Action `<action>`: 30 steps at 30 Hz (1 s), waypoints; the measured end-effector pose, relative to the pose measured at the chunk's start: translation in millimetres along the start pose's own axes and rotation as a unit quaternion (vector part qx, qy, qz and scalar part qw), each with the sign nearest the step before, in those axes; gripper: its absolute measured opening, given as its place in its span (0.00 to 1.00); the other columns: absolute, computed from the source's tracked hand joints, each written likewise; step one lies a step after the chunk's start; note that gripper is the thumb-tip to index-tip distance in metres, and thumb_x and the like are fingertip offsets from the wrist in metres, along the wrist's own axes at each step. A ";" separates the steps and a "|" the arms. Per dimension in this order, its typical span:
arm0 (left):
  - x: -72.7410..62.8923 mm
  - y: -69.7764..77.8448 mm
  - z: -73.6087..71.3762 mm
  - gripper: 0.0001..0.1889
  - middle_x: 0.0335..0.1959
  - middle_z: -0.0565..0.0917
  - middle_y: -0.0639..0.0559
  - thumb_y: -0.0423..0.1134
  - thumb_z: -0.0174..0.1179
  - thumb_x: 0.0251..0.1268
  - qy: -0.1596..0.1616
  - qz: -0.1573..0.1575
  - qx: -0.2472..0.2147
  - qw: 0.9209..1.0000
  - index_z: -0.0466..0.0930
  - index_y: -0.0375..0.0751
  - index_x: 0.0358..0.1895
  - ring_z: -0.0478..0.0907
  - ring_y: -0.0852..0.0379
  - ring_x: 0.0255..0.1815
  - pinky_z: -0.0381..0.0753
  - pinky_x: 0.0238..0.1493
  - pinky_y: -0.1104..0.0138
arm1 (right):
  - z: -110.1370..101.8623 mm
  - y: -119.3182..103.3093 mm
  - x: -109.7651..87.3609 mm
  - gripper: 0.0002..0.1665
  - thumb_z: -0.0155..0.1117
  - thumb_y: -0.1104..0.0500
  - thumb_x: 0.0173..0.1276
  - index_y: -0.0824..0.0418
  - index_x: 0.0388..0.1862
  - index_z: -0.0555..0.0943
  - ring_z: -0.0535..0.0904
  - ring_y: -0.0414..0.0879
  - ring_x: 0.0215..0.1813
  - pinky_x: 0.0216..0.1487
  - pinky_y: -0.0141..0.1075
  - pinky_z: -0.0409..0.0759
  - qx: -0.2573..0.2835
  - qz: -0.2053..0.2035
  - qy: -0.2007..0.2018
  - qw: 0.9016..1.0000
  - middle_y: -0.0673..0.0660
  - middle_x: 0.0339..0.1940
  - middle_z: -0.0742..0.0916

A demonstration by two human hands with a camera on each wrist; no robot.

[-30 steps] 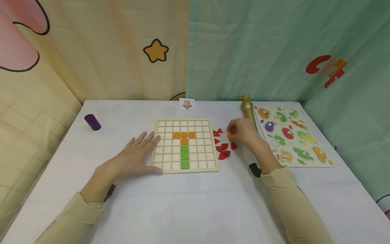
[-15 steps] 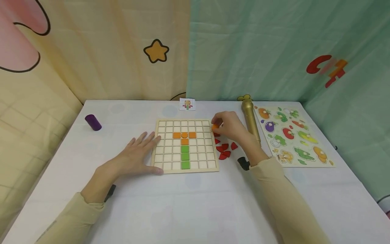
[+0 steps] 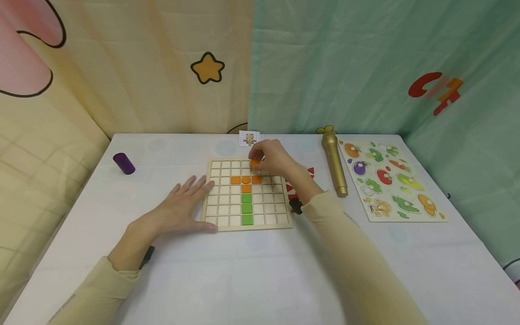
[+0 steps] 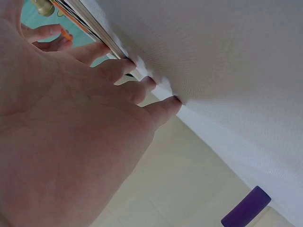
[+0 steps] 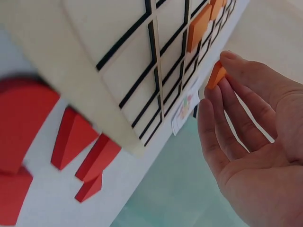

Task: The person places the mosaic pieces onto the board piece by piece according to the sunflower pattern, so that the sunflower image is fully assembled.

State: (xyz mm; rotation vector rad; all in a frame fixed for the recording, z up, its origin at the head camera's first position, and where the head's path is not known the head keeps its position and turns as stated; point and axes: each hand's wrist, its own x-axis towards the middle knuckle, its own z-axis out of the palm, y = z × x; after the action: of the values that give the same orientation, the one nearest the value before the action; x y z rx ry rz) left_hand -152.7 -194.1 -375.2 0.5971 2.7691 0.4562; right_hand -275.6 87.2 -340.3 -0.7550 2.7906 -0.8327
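Note:
A wooden grid board (image 3: pixel 223 210) lies on the table. Set in its cells are two orange squares flanking an orange round piece (image 3: pixel 245 179), another orange square (image 3: pixel 246 188) below, and a column of three green squares (image 3: pixel 246 208). My left hand (image 3: pixel 178 207) lies with fingers spread against the board's left edge. Over the board's far rows, my right hand (image 3: pixel 274 158) pinches a small orange piece (image 5: pixel 218 74) between thumb and fingertips. Several red pieces (image 5: pixel 73 135), some wedge-shaped, lie right of the board, partly hidden by my right forearm in the head view.
A small pattern card (image 3: pixel 249 138) lies behind the board. To the right are a gold microphone (image 3: pixel 335 164) and a vegetable puzzle board (image 3: pixel 375 216). A purple cylinder (image 3: pixel 123 163) lies at the far left. Curtains rise around the table's back and sides.
My right hand has carried the orange piece leftward from beside the red pieces to above the board's far rows. The gold microphone is now fully uncovered. My left hand has stayed still.

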 end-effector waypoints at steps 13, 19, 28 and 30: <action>-0.2 -2.1 1.3 0.66 0.88 0.47 0.36 0.75 0.71 0.53 0.000 0.004 -0.007 1.000 0.49 0.43 0.87 0.38 0.31 0.88 0.38 0.83 0.32 | 17.0 0.1 9.2 0.10 0.77 0.65 0.66 0.63 0.45 0.90 0.87 0.48 0.47 0.55 0.38 0.86 0.030 -0.013 -0.027 0.999 0.57 0.42 0.92; 0.8 -2.5 -0.4 0.66 0.88 0.46 0.37 0.75 0.71 0.52 0.000 0.003 -0.004 1.000 0.49 0.44 0.87 0.37 0.31 0.88 0.38 0.82 0.31 | 21.5 -4.0 8.8 0.06 0.76 0.65 0.68 0.61 0.43 0.90 0.85 0.47 0.46 0.55 0.37 0.86 0.027 -0.021 -0.020 0.999 0.54 0.41 0.92; 0.9 -2.4 -0.4 0.66 0.88 0.46 0.37 0.74 0.71 0.52 -0.002 0.001 -0.007 1.000 0.49 0.43 0.87 0.37 0.31 0.88 0.38 0.83 0.32 | 24.3 -5.7 5.8 0.05 0.76 0.62 0.69 0.60 0.41 0.89 0.84 0.46 0.44 0.52 0.37 0.85 0.042 -0.010 -0.015 0.999 0.53 0.39 0.91; 1.0 -2.3 -0.3 0.66 0.88 0.46 0.37 0.74 0.71 0.52 -0.003 0.001 -0.007 1.000 0.49 0.43 0.87 0.37 0.31 0.88 0.38 0.83 0.32 | 24.5 -4.2 5.7 0.05 0.77 0.61 0.69 0.60 0.41 0.89 0.84 0.46 0.44 0.52 0.37 0.84 0.041 -0.009 -0.016 0.999 0.53 0.39 0.91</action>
State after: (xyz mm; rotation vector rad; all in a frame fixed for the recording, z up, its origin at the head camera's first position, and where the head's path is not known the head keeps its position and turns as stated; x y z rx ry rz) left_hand -154.4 -195.7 -375.9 0.5962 2.7569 0.4737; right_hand -272.4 69.6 -358.5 -0.7753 2.7076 -0.9239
